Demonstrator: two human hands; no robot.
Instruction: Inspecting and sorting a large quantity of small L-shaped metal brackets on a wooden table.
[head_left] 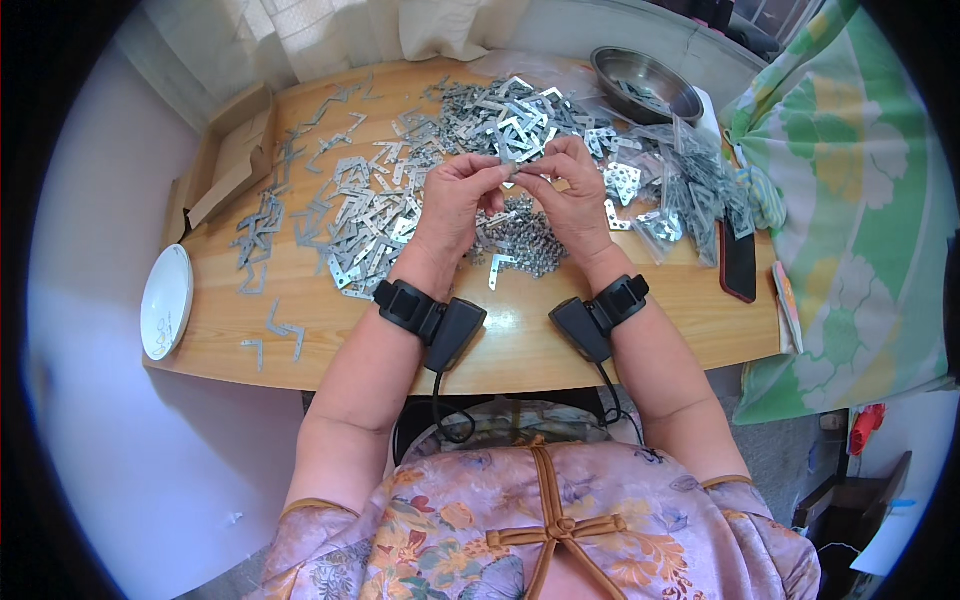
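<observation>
In the frame's upper centre, your left hand (452,205) and right hand (572,200) meet, fingertips clamped on a small grey piece (506,157) (mostly hidden). Best steady it with one pinch, adjusting gently with the other, above the small metal parts (532,245).

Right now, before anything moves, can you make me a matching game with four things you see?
Column one:
1. Left hand and right hand
2. Dish
3. Steel bowl
4. Phone

Column two:
A. At the back right, with pieces inside
B. Dark, with a red edge
C. White, at the left edge
D. Fingertips close together, over the table

Right pairs: 1-D, 2-C, 3-A, 4-B
</observation>
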